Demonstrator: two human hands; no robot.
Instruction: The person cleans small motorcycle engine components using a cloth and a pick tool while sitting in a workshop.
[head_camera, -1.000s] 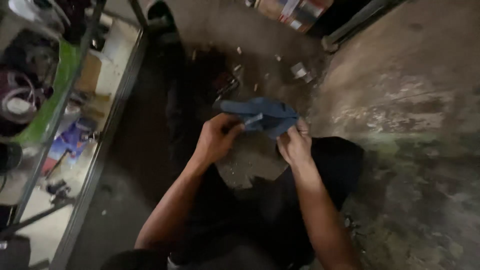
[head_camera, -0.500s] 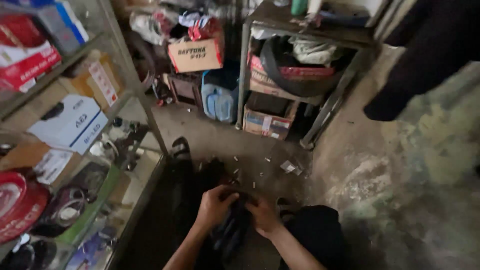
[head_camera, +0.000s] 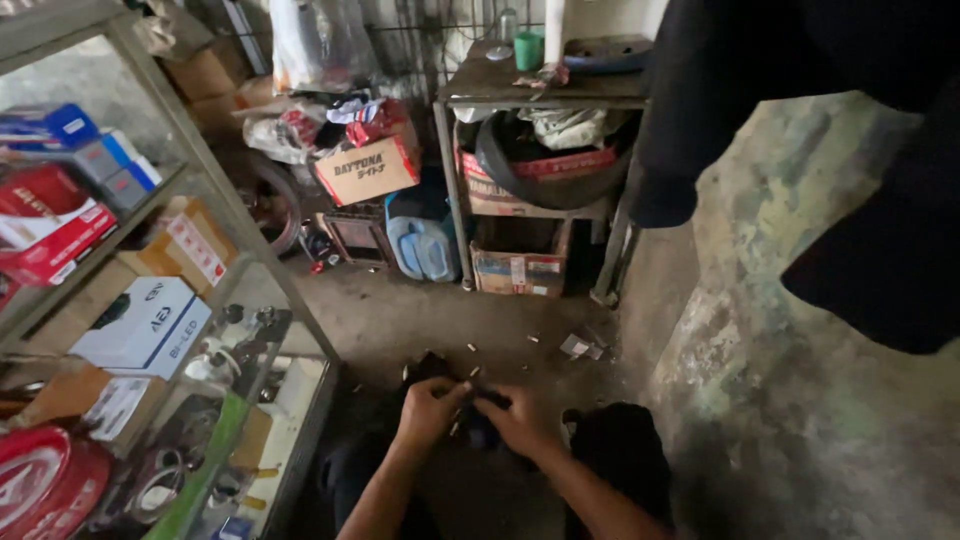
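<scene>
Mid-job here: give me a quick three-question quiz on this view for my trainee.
1. True or false: both hands grip the dark item low in the frame.
2. What stands left of the cardboard box under the metal table? A) blue jerrycan B) red drum C) ladder
3. What colour is the cup on the table?

Key: 1. True: left hand and right hand meet on it. 2. A, the jerrycan. 3. Green.
</scene>
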